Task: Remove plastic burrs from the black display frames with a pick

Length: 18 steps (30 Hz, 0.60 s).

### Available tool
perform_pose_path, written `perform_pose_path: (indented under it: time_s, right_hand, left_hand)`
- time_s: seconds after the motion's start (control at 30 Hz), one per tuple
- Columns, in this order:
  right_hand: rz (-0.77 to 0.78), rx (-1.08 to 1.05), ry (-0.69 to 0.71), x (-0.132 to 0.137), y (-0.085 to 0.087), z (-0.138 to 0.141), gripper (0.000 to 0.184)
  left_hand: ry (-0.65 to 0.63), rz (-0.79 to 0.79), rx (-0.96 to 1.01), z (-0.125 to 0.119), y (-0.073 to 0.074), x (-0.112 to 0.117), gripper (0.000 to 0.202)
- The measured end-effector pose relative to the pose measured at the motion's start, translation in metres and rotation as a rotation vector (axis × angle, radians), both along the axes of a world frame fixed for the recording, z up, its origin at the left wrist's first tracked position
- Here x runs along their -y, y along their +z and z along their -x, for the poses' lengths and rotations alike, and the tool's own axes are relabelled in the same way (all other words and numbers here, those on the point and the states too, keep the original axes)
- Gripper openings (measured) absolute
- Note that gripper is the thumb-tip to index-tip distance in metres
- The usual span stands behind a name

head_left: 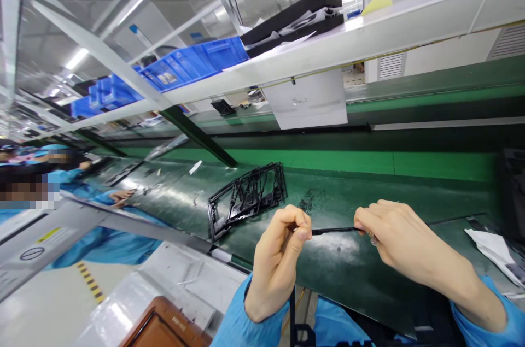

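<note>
My left hand [278, 262] and my right hand [396, 237] pinch the two ends of a thin black plastic strip [334, 230], held level just above the dark green conveyor belt [328, 270]. Both hands are closed in a pinch, thumbs against forefingers. A stack of black plastic frames [246, 196] lies on the belt just beyond my left hand. Blue sleeves cover both my forearms.
A white shelf [369, 35] overhead carries blue bins [192, 63] and black trays [295, 19]. A white card [307, 101] hangs under it. Other workers in blue [74, 177] sit at the left. White papers [492, 248] lie at the right; a brown box [164, 328] sits at the lower left.
</note>
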State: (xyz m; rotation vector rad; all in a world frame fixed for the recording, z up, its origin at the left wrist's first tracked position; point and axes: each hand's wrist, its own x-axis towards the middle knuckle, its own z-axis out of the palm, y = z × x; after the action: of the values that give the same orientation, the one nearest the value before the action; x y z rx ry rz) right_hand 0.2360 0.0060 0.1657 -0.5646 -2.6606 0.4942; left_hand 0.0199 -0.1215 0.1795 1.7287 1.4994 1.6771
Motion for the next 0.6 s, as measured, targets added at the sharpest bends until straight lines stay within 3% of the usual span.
perform_pose_path:
  time_s: [0.27, 0.6]
  right_hand:
    - [0.058, 0.081, -0.012, 0.0, 0.002, -0.002, 0.034]
    - [0.044, 0.111, -0.035, -0.004, -0.003, -0.002, 0.033]
  left_hand:
    - [0.132, -0.033, -0.655, 0.018, 0.014, 0.006, 0.021]
    - [0.098, 0.018, -0.947, 0.028, 0.009, 0.019, 0.024]
